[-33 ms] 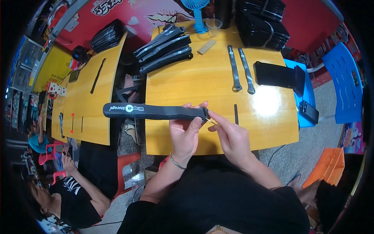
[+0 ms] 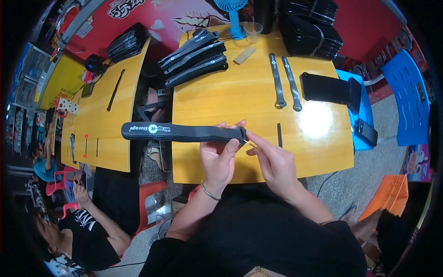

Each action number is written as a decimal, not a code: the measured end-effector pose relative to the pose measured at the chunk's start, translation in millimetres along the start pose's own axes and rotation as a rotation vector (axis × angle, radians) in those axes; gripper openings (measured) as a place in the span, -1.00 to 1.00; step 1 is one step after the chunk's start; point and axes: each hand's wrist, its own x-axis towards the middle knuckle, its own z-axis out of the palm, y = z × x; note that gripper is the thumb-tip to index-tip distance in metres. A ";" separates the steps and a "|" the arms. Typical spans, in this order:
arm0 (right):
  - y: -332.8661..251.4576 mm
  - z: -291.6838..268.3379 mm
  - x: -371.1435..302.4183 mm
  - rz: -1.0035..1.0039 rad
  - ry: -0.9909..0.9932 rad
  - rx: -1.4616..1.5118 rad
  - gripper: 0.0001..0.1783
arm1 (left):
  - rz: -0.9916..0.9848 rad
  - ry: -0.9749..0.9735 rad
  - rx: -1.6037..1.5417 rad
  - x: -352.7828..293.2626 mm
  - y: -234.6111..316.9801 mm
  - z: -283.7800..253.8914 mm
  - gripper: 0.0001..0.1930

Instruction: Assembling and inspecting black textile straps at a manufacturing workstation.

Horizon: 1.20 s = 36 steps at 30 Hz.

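Long black fabric strap with white lettering (image 2: 182, 132), held level above the near edge of the yellow wooden table (image 2: 240, 99). Left hand (image 2: 220, 157) closes its fingers around the strap's right end; right hand (image 2: 273, 161) pinches a thin pale sliver at that end.

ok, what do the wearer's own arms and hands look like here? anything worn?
Both hands are bare, no gloves. The left hand has a thin silver-coloured bangle round the wrist. The right hand shows no ring, watch or band that I can make out. Both forearms are uncovered, with no sleeves reaching them; they run back into a black garment on the torso.
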 end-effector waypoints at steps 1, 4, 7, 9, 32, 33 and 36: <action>-0.1 0.0 0.2 0.001 0.001 0.000 -0.52 | -0.001 -0.001 0.000 -0.4 -0.9 -2.1 -0.62; -0.7 -0.6 1.5 -0.033 0.010 -0.010 -0.52 | 0.056 -0.048 0.087 -1.0 -4.4 -8.9 -0.58; -1.2 -1.5 2.2 -0.048 0.011 -0.026 -0.52 | 0.085 -0.066 0.105 -0.8 -5.0 -9.4 -0.57; -0.1 -1.2 2.3 -0.058 0.015 -0.046 -0.53 | 0.090 -0.058 0.093 -1.2 -5.2 -8.3 -0.56; 3.0 4.7 -1.5 0.254 -0.045 0.447 -0.61 | 0.546 -0.202 0.762 0.2 -1.2 -3.6 -0.60; 6.0 6.0 -2.0 0.304 -0.069 0.570 -0.62 | 0.556 -0.195 0.759 0.7 -2.4 -4.9 -0.60; 8.6 8.8 -3.3 0.371 -0.126 0.600 -0.59 | 0.584 -0.193 0.789 -0.2 -4.4 -4.1 -0.62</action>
